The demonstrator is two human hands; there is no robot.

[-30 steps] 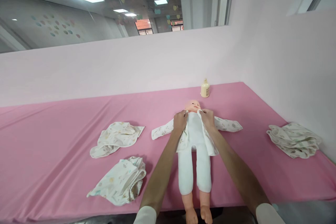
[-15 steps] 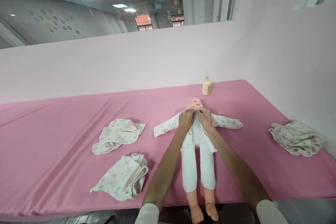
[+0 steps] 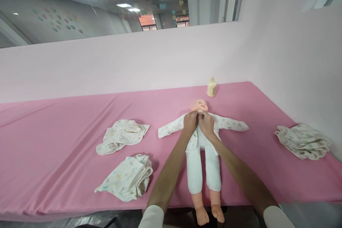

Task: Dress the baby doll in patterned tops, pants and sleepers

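Note:
A baby doll [image 3: 200, 105] lies on its back on the pink table [image 3: 53, 139], head away from me, feet over the near edge. It wears white leggings and a printed white jacket [image 3: 229, 124] with both sleeves spread out sideways. My left hand [image 3: 190, 122] and my right hand [image 3: 206, 123] are side by side on the doll's chest just under its chin. Each is closed on a front edge of the jacket, and the two edges meet at the neck.
A small cream bottle [image 3: 212, 88] stands by the back wall behind the doll's head. Two crumpled printed garments lie to the left [image 3: 121, 140] [image 3: 128, 178]. Another crumpled garment [image 3: 303, 141] lies at the far right near the side wall.
My hands have come together, drawing the jacket's two front edges from open across the doll's chest to meeting under its chin. The camera has shifted slightly.

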